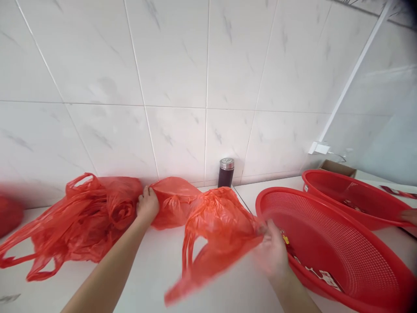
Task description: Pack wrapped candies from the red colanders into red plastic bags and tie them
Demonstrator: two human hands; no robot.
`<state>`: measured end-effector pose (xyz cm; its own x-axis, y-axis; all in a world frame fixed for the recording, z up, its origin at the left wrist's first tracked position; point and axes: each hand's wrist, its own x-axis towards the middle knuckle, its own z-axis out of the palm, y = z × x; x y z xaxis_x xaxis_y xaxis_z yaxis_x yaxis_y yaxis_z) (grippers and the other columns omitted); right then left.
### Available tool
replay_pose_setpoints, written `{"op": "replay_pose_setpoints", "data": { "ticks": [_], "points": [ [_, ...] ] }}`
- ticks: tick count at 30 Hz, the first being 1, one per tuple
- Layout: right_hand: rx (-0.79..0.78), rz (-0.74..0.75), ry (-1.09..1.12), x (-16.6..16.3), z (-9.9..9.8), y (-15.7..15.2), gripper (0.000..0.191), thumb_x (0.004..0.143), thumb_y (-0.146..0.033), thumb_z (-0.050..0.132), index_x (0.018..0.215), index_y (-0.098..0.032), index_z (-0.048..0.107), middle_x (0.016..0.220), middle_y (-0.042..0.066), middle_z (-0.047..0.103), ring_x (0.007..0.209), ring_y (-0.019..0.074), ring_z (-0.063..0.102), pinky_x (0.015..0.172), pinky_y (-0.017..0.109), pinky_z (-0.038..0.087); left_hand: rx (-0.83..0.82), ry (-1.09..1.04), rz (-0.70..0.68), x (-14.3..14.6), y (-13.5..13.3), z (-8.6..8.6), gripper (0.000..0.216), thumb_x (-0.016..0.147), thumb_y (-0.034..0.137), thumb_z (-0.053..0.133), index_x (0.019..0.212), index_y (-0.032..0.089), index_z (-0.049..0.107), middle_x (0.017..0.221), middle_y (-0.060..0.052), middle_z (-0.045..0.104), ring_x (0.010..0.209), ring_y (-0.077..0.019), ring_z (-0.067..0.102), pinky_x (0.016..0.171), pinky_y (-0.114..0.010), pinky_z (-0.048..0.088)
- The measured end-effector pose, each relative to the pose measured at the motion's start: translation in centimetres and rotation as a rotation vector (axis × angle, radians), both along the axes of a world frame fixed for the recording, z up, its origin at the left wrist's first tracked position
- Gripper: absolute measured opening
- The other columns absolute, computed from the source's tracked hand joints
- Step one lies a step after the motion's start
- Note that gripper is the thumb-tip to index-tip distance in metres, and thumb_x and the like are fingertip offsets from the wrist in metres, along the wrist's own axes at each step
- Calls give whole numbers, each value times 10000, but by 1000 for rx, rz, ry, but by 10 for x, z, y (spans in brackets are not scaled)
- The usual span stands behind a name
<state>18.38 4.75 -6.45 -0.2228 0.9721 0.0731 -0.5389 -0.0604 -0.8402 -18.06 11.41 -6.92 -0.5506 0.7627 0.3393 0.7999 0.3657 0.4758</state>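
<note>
My left hand rests closed on a bunched red plastic bag lying on the white counter by the wall. My right hand, blurred by motion, grips the edge of another red plastic bag whose handles hang loose toward the front. A bigger heap of red bags lies to the left of my left hand.
A large red mesh basket sits at the right, a second red basket behind it. A dark steel flask stands against the tiled wall. Another person's hand shows at the far right edge. A cardboard box lies behind.
</note>
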Motion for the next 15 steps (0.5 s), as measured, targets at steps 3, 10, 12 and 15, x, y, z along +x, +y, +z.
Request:
{"op": "replay_pose_setpoints", "data": {
  "ticks": [3,10,12,15],
  "points": [
    [-28,66,-59,-1,2,0,392,772,-533,690,657,-234,464,707,13,512,653,179,503,625,322,436,26,-33,-41,17,-19,25,531,906,304,552,1386,96,461,1521,-266,315,1361,-478,333,1019,-707,319],
    [-15,294,-164,-21,8,-7,369,713,-313,780,732,-215,424,694,-54,535,617,109,493,592,226,363,62,-197,-670,94,-120,45,755,857,524,587,1511,338,258,1556,-76,359,1407,-296,373,1080,-430,420],
    [-34,363,-175,-28,5,-6,327,719,-298,765,788,-224,454,748,-44,581,658,125,543,615,235,390,-15,-243,-807,105,-140,36,974,745,550,718,1537,368,179,1619,-82,215,1466,-347,228,1094,-483,395],
    [-133,304,-113,-34,1,-1,316,723,-307,748,852,-241,467,795,-36,612,679,138,581,627,245,416,15,-268,-800,114,-164,10,1104,648,557,796,1533,407,153,1642,-72,100,1482,-379,141,1121,-544,338]
  ]
}}
